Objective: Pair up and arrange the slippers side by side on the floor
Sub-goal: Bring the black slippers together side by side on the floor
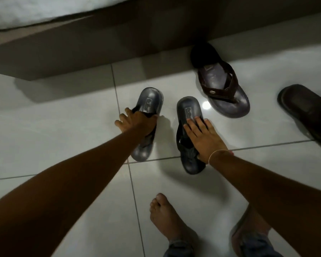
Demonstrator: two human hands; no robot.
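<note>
Two matching dark grey flip-flops lie on the white tiled floor, heels pointing away from me. My left hand (135, 122) grips the strap of the left grey flip-flop (149, 103). My right hand (204, 138) lies flat across the straps of the right grey flip-flop (188, 110), fingers spread and thumb curled under its edge. A gap of about one slipper's width separates the two. A brown flip-flop (224, 93) with a wide brown strap lies beyond the right one, angled, its heel by the bed base. Another dark brown slipper (308, 114) lies at the right edge, partly cut off.
A brown bed base (82, 49) with white bedding (26, 10) runs along the far side. My bare left foot (167, 219) stands on the tiles near the bottom centre; my right foot (252, 232) is beside it. Open floor (44, 127) stretches to the left.
</note>
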